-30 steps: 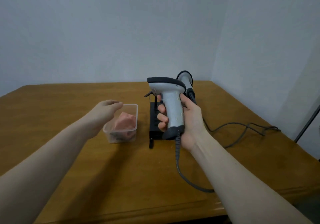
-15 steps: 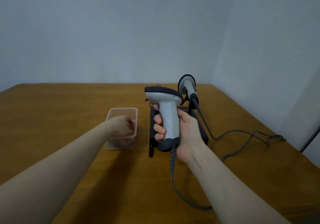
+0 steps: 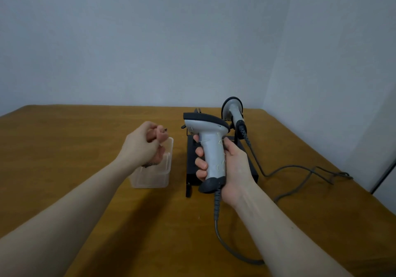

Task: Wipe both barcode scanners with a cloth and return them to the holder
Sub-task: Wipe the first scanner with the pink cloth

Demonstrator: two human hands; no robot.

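My right hand [image 3: 233, 169] is wrapped round the grip of the grey scanner [image 3: 211, 146], fingers curled across the front, thumb up the back edge. It's upright, dark-topped head pointing left, held just above the counter [image 3: 64, 148] & in front of the black holder [image 3: 190, 163]. Its cable [image 3: 220, 229] drops from the butt of the grip, loops on the counter toward me.

My left hand [image 3: 142, 144] is closed round a bunched pink cloth [image 3: 160, 136], a bit poking out past my fingers, dark edge hanging under the palm. That hand sits over the clear plastic tub [image 3: 154, 176], which stands left of the holder, just beside it.

2nd scanner [image 3: 234, 110] is in the holder's right side at the back, head up, grip slanting down. Its cable [image 3: 300, 169] trails off right across the counter w/ a tangle near the far edge.
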